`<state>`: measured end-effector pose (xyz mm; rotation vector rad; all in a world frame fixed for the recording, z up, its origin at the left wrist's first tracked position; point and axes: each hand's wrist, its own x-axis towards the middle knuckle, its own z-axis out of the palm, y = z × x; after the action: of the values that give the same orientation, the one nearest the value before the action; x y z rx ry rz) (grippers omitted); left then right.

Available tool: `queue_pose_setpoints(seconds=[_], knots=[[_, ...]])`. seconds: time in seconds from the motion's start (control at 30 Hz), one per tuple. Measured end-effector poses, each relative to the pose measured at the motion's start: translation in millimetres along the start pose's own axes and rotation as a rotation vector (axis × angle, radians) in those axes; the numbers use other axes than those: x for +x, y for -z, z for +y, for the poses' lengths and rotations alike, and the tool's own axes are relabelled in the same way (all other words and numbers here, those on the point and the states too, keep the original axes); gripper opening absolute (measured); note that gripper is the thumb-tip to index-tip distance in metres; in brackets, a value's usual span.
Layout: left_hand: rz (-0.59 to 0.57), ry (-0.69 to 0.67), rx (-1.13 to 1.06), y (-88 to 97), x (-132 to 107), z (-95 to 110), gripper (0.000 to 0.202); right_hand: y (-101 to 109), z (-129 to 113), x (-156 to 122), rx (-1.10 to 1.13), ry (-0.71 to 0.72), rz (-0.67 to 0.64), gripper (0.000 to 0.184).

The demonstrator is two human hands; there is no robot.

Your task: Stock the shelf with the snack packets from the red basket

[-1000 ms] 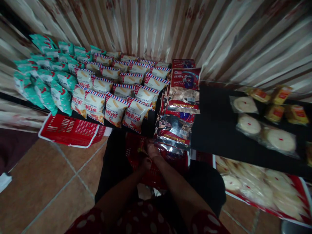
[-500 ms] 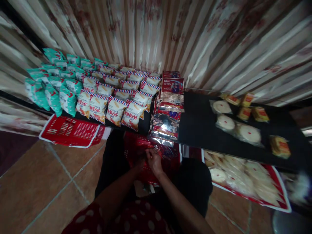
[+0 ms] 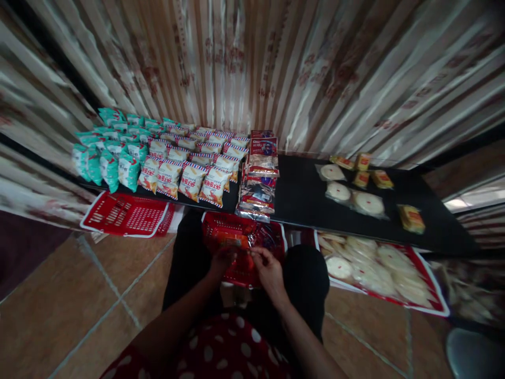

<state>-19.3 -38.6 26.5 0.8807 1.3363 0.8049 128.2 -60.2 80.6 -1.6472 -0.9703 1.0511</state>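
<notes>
R hand (image 3: 270,269), thumb & forefinger nearly together, and L hand (image 3: 223,260), curled, dim, by near edge of orange pkt (image 3: 235,238) in red basket (image 3: 244,278). Hold of either grip: can't tell. Step, prob.: pkt handling; next move calls for sure pinch.

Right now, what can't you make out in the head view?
Head view:
Left hand and right hand: blurred, grip unclear.
Central red basket: partly hidden by the hands.
Rear striped bags: mostly hidden by nearer striped bags.
Grey round object: cut off by the bottom edge.
</notes>
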Motion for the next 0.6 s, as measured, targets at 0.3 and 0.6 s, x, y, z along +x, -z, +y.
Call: queue_pose_setpoints(seconds=[0.3,0.6], knots=[[-0.069,-0.157,-0.023,0.7,-22,39,0.031,19,-33,-14,0.329,-0.138,0.040,0.038],[-0.142,-0.260,0.019,-6.1,-40,86,0.019,32,-64,-27,0.390,-0.098,0.026,0.046]])
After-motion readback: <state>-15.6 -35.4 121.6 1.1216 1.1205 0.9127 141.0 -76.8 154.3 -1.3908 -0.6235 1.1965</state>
